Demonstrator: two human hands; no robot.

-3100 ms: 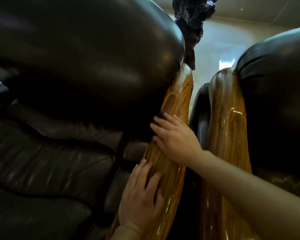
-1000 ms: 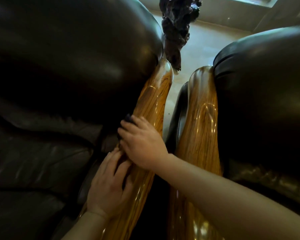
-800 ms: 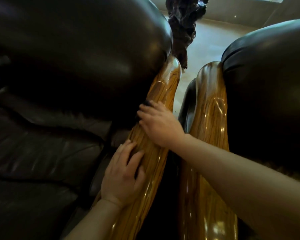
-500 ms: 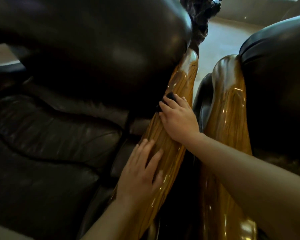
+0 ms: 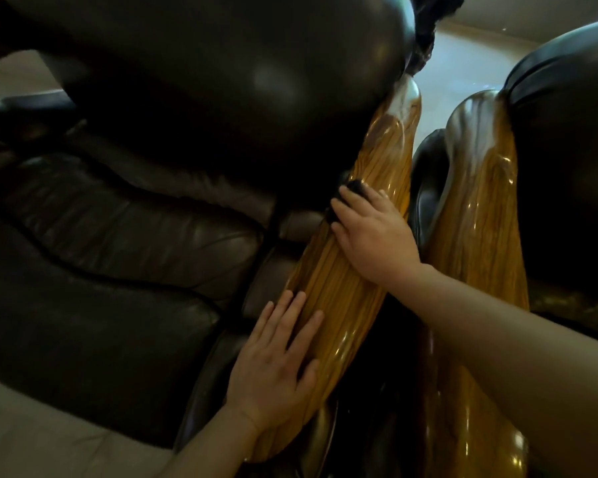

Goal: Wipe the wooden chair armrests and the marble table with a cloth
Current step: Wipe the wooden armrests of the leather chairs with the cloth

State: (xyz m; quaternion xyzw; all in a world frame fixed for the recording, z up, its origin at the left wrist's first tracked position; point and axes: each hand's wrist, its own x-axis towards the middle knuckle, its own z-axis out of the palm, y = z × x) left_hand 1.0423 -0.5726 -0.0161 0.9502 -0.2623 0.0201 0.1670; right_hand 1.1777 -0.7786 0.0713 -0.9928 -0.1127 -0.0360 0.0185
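From your head view, pale floor [image 5: 470,63] shows beyond two dark leather chairs. Your right hand [image 5: 373,236] presses a dark cloth [image 5: 354,188] onto the left armrest [image 5: 339,291]; your left hand [image 5: 273,367] lies open, flat, lower down. A second armrest [image 5: 477,215] stands just beside.

— What sits where?

— Two armrests run side by side. The left armrest [image 5: 346,270] borders the seat cushion [image 5: 118,257] on its left; the right armrest [image 5: 477,236] stands just beside it, with a second chair's backrest [image 5: 567,150] on its right.

— And the hands?

— The left hand [image 5: 273,367] lies flat on the near part of the left armrest. The right hand [image 5: 373,236] lies farther along it, a cloth [image 5: 354,188] under its fingers [image 5: 346,207]. Floor [image 5: 463,63] lies behind.
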